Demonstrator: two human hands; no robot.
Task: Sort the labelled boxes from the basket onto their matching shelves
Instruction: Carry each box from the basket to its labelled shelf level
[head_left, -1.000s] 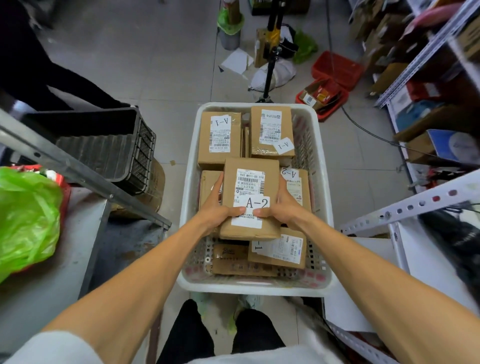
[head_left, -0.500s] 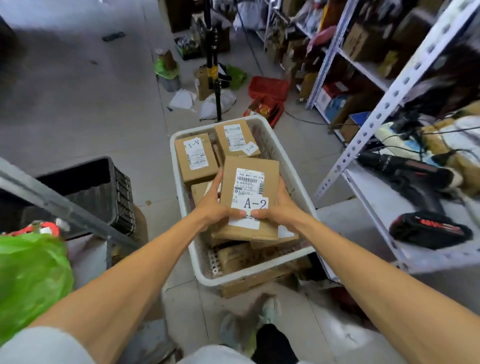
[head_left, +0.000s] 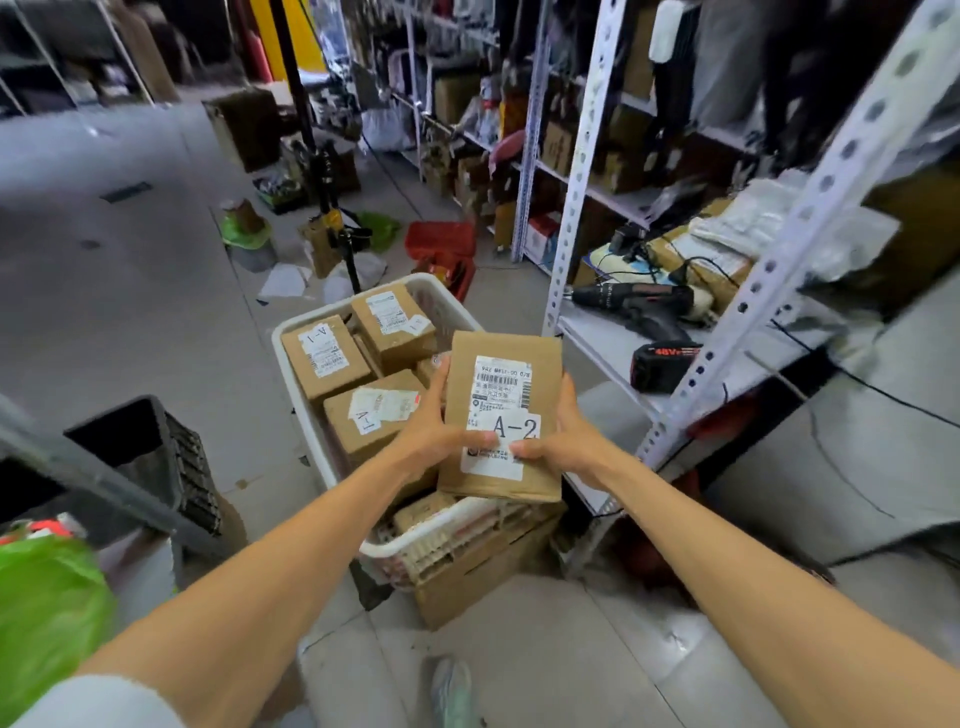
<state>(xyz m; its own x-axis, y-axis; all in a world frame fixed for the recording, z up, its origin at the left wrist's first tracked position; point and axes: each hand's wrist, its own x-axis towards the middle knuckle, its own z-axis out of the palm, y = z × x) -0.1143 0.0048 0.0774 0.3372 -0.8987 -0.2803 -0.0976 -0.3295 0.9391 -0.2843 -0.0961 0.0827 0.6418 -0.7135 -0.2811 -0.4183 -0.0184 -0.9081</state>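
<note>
A flat brown cardboard box labelled A-2 (head_left: 501, 415) is held just above the near right corner of a white plastic basket (head_left: 402, 543). The left hand (head_left: 426, 441) and right hand (head_left: 563, 441) each have their grip curled round a lower side edge, thumbs on the label. Other brown boxes marked A-1 (head_left: 324, 353) lie in the basket. The step looks like carrying. Next comes finding the A-2 level on the white metal shelving (head_left: 602, 338) to the right of the basket; no shelf labels are readable.

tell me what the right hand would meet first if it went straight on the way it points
The right hand points up-left along its forearm, into the A-2 box it grips; past that, the left hand on the box's other side, probably. Depth is unclear.
</note>
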